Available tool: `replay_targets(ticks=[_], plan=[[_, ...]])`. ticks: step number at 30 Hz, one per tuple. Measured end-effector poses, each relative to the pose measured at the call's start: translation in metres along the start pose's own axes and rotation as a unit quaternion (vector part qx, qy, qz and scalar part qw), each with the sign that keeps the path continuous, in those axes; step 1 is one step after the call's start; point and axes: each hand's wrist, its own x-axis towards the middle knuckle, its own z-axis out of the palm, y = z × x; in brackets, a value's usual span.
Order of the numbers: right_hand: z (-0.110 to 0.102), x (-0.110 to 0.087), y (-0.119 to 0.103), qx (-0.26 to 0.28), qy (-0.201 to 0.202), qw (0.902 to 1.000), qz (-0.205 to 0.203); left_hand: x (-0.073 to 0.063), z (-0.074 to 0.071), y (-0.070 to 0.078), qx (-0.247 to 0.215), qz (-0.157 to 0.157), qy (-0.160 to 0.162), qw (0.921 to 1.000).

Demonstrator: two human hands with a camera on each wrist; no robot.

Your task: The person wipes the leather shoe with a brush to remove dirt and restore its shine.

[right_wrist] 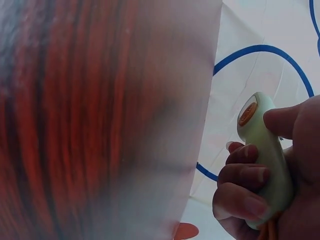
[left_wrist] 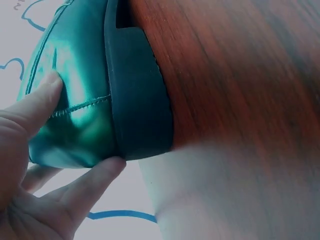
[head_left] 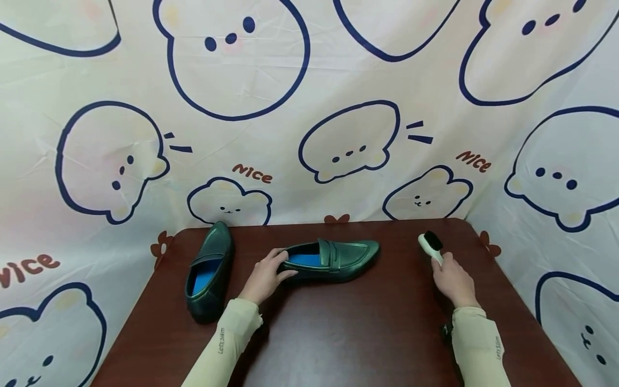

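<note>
A dark green loafer (head_left: 345, 258) with a blue insole lies across the table, toe to the right. At its heel, my left hand (head_left: 267, 277) grips it. The left wrist view has the thumb on the shiny green side of the loafer (left_wrist: 82, 60) and other fingers around the heel end. Off to the right, my right hand (head_left: 454, 279) holds a brush (head_left: 427, 244) by its pale handle, black bristles facing up and away. In the right wrist view, fingers curl round the brush handle (right_wrist: 272, 165), which bears an orange oval; the bristles are out of sight there.
A second matching loafer (head_left: 213, 274) stands left of my left hand, toe toward the back edge. Both sit on a brown wooden table (head_left: 338, 333). Behind and beside the table hangs a pale cloth (head_left: 285, 145) printed with cartoon bears.
</note>
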Motion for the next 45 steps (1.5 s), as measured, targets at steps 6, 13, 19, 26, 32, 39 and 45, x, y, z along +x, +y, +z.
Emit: replay_targets(ticks=[6, 13, 19, 26, 32, 39, 45], plan=[[0.001, -0.001, -0.005, 0.005, -0.008, 1.0, 0.002, -0.001, 0.001, -0.006, 0.015, 0.016, -0.003, 0.9998], [0.005, -0.003, -0.005, 0.006, -0.014, 0.9999, 0.0, -0.004, 0.002, -0.014, -0.005, 0.004, 0.004, 1.0], [0.006, -0.001, -0.008, -0.001, -0.007, 1.0, -0.006, -0.008, 0.001, -0.019, -0.081, -0.034, 0.002, 0.9962], [0.004, -0.001, -0.009, 0.002, -0.005, 0.9999, -0.009, -0.002, 0.003, -0.022, -0.098, -0.007, 0.004, 0.9951], [0.003, -0.003, -0.01, 0.0, 0.006, 0.9998, -0.016, 0.001, 0.004, -0.017, -0.086, 0.006, 0.008, 0.9962], [0.006, -0.003, -0.016, 0.008, 0.034, 0.9986, -0.039, 0.007, 0.002, -0.009, -0.091, -0.001, -0.005, 0.9959], [0.003, -0.004, -0.029, 0.017, 0.062, 0.9962, -0.058, 0.015, 0.004, -0.011, -0.1, -0.007, -0.017, 0.9948]])
